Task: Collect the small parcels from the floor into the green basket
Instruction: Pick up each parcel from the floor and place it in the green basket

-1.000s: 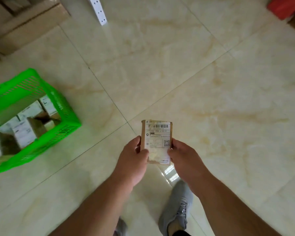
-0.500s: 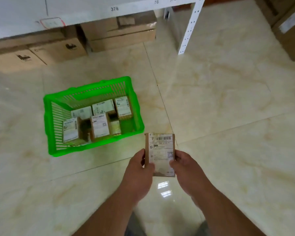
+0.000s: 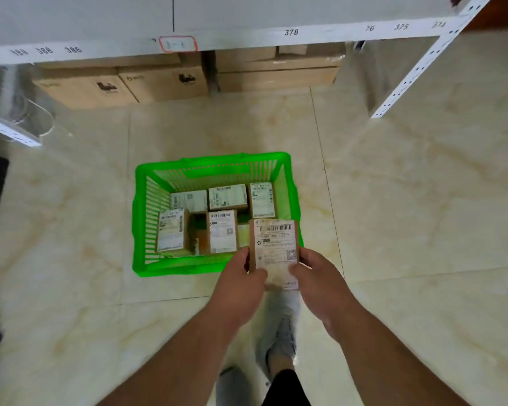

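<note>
Broadly, floor point(image 3: 423, 200): pale glossy tile, no loose parcels in view on it; whether more lie out of frame I cannot tell.
Shelf point(image 3: 247, 27): white metal, numbered along its edge, with large cartons point(image 3: 165, 80) stored beneath; none of it is part of the job.
Green basket point(image 3: 140, 218): slatted plastic, open top, standing on the floor just ahead of the person's shoe point(image 3: 279, 332); its long axis runs left to right in the head view.
Packed parcels point(image 3: 228, 197): at least 5 small labelled boxes inside, labels up, with a gap in the middle and a slim one near the right wall.
Held parcel point(image 3: 274, 250): a small brown carton with a white shipping label, held in the air over the basket's near right corner.
Handling: judged light and stiff, since fingertips alone carry it; card is not slippery, though the taped patch at the near end looks slicker. Best gripped on the 2 long edges, as now.
Orientation: label faces up to the camera, barcode end pointing away toward the shelf; long axis runs away from the person, across the basket's.
Left hand point(image 3: 241, 284): clamped on the parcel's left edge, thumb on top.
Right hand point(image 3: 320, 281): clamped on the right edge, thumb over the near corner.
</note>
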`<action>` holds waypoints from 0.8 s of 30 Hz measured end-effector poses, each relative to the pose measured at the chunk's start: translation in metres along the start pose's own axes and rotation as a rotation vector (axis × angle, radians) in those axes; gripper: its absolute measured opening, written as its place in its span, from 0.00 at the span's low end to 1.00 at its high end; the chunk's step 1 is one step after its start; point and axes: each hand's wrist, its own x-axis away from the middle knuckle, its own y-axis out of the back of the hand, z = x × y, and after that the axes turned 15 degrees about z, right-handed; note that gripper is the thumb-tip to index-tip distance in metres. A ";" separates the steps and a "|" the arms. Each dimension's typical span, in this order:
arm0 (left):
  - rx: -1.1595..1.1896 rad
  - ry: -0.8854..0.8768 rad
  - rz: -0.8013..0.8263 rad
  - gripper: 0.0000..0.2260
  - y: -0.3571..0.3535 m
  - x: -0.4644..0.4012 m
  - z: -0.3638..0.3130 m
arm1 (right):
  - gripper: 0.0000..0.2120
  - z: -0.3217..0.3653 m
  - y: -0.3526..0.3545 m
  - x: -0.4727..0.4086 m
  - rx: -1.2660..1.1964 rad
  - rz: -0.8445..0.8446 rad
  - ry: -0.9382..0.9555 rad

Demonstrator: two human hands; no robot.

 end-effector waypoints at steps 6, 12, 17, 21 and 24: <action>-0.026 0.119 -0.002 0.21 0.012 -0.060 -0.022 | 0.21 0.025 0.018 -0.064 0.020 0.000 -0.056; 0.020 0.230 -0.050 0.19 0.020 -0.115 -0.036 | 0.23 0.031 0.024 -0.130 0.076 0.008 -0.136; 0.021 0.214 -0.059 0.19 0.030 -0.176 -0.028 | 0.21 0.028 0.026 -0.188 0.102 -0.034 -0.152; 0.056 0.210 -0.048 0.19 0.034 -0.216 -0.010 | 0.20 0.017 0.019 -0.224 0.083 -0.095 -0.158; 0.047 0.187 -0.039 0.19 0.034 -0.230 -0.004 | 0.23 0.010 0.011 -0.240 0.082 -0.114 -0.158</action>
